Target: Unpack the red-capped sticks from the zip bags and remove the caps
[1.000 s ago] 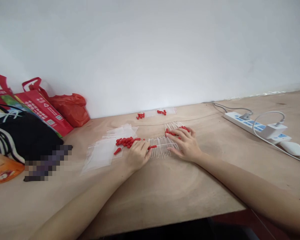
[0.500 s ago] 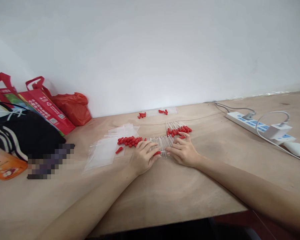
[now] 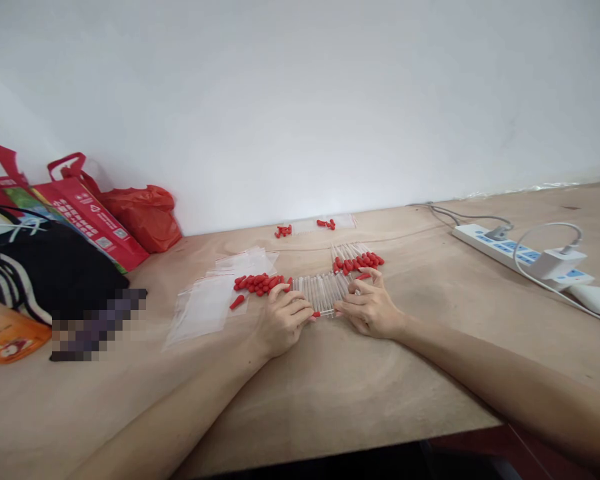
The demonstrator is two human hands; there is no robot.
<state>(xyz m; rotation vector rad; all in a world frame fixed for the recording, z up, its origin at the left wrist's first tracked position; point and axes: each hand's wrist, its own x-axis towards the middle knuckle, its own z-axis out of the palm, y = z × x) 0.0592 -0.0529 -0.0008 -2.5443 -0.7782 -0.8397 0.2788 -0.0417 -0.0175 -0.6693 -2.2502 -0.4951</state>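
Note:
My left hand (image 3: 286,321) pinches a red rubber bulb (image 3: 317,314), which sits at the end of a clear glass dropper tube (image 3: 327,311). The tube's other end is in the closed fingers of my right hand (image 3: 370,308). Another red bulb (image 3: 364,275) shows at the upper fingers of that hand; whether it is held there is hard to tell. Bare glass tubes (image 3: 317,290) lie in a row just beyond both hands. Left of them is a pile of loose red bulbs (image 3: 260,284), with a single bulb (image 3: 237,302) apart from it.
Droppers with red bulbs fitted (image 3: 357,260) lie beyond my right hand. Clear plastic bags (image 3: 200,313) spread at left, and another bag (image 3: 305,225) with red-ended pieces lies near the wall. A power strip (image 3: 517,252) is at right; shopping bags (image 3: 87,213) stand at far left.
My right hand has shifted slightly right and toward me, uncovering more of the glass tubes. My left hand has moved a little left and down, with the bulb lower between the hands.

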